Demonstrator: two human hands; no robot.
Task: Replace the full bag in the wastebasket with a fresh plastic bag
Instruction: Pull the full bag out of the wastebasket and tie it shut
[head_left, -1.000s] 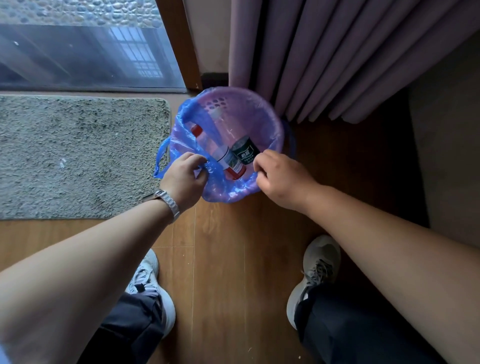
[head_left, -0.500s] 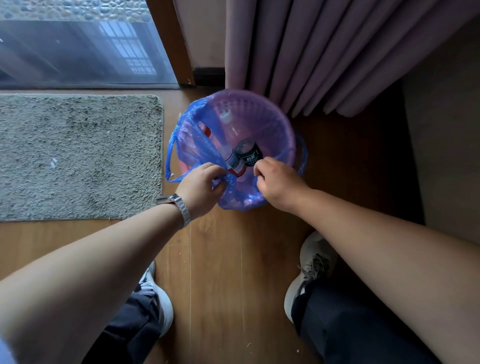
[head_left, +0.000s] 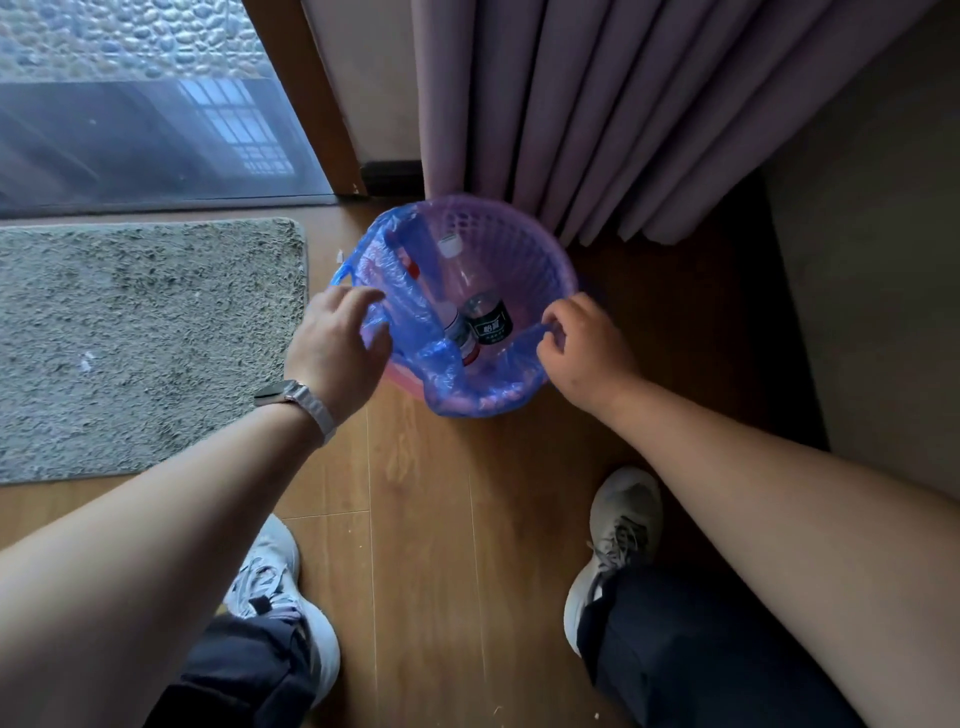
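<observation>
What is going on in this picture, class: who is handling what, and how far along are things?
A person stands over a pink wastebasket lined with a blue plastic bag holding bottles. The right hand pinches the bag's rim; the left hand reaches to its opposite edge, grip unclear. The bag has not been lifted out yet.

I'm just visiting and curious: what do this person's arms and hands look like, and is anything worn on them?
Both forearms are bare, no sleeves in view, and neither the left hand nor the right hand is gloved. The left wrist carries a wristwatch with a silver-coloured metal link band and a dark face. The right wrist wears nothing.
</observation>
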